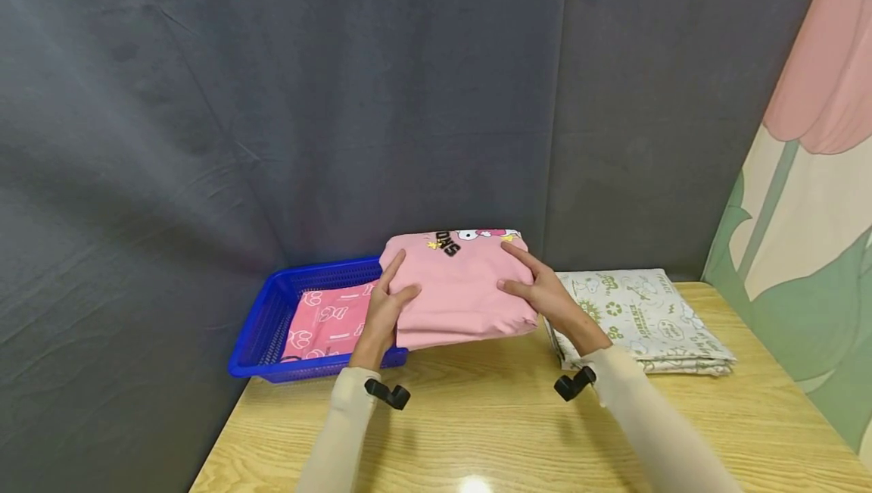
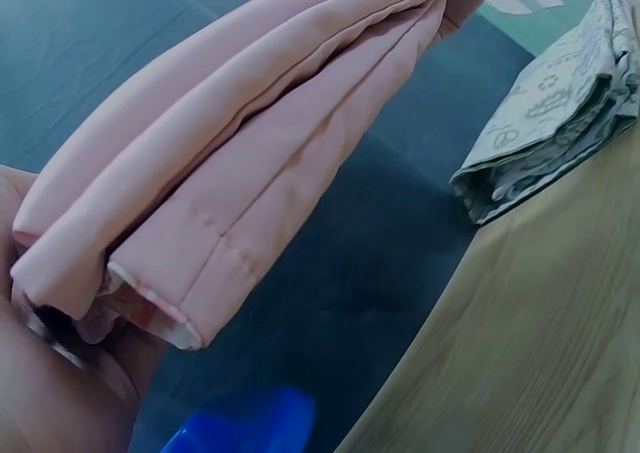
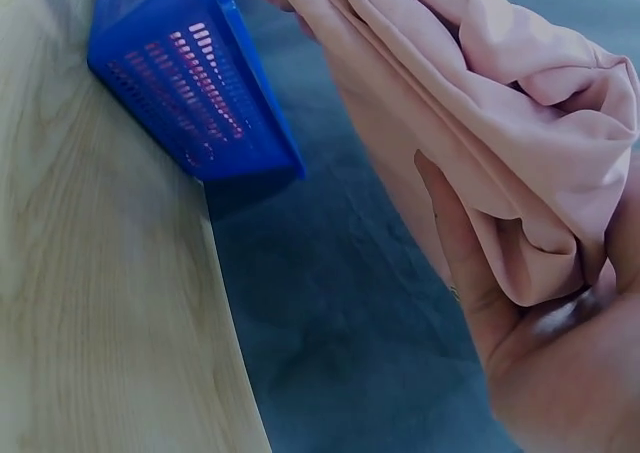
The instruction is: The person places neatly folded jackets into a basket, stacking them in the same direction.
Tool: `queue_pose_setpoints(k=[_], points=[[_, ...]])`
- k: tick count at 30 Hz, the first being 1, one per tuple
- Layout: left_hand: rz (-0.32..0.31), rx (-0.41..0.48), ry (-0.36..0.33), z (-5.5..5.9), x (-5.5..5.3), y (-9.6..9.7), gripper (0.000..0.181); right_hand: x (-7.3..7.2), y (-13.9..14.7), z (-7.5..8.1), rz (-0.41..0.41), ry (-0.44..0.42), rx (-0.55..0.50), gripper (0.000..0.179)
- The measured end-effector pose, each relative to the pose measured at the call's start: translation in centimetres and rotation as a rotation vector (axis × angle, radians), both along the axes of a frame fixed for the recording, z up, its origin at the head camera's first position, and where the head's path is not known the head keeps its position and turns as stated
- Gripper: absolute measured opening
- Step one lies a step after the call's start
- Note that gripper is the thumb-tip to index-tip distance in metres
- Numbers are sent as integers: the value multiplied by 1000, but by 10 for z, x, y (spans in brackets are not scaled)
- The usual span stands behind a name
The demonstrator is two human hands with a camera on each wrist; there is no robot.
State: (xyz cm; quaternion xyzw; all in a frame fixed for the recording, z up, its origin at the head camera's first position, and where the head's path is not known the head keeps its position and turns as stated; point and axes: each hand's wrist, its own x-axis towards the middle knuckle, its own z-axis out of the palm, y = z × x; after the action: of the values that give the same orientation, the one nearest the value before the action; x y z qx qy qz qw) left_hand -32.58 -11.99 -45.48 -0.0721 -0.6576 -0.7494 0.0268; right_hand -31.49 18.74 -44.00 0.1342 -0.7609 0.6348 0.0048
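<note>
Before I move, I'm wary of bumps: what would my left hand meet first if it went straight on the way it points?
Beyond the pink cloth it grips, your left hand would likely meet the dark curtain first, though depth is unclear.

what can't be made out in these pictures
Head: left grip and right grip, partly covered by the folded pink cloth.
Head: right end of the blue basket, mostly behind that cloth and left grip.
Left wrist: most of the basket, cut off by the bottom edge.
Right wrist: print on the patterned pink cloth, behind the basket's slotted wall.
</note>
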Motion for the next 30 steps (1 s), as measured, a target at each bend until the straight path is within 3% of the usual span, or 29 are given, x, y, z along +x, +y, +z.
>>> queue_pose_setpoints(k=[6, 15, 30], points=[[26, 17, 6, 2, -2, -18, 78, -7, -19, 2, 6, 14, 24, 79], [48, 45, -7, 2, -4, -47, 78, -13, -49, 3, 64, 32, -23, 78], [118, -68, 8, -7, -3, -100, 71, -23, -99, 5, 108, 29, 28, 79]])
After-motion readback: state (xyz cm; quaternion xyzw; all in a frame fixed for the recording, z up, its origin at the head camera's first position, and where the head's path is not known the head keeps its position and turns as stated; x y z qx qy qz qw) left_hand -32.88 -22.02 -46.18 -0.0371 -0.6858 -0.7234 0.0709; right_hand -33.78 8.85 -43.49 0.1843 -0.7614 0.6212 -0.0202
